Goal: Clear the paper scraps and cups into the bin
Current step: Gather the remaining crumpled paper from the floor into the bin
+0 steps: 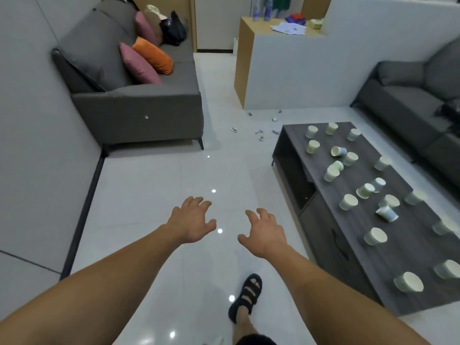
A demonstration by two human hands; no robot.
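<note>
Several paper cups [348,202], pale green and pale blue, stand or lie tipped across the dark wooden coffee table [323,150] at the right. Small paper scraps [259,132] are scattered on the white tiled floor beyond the table's far end. My left hand [193,220] and my right hand [265,232] both reach forward over the floor with fingers spread and loosely bent, holding nothing. Both are well left of the table and short of the scraps. No bin is in view.
A grey sofa [139,105] with pink and orange cushions stands at the left, a second grey sofa [408,95] at the right behind the table. A white and wood counter [281,70] with papers stands ahead. My sandalled foot [246,297] steps on the floor below.
</note>
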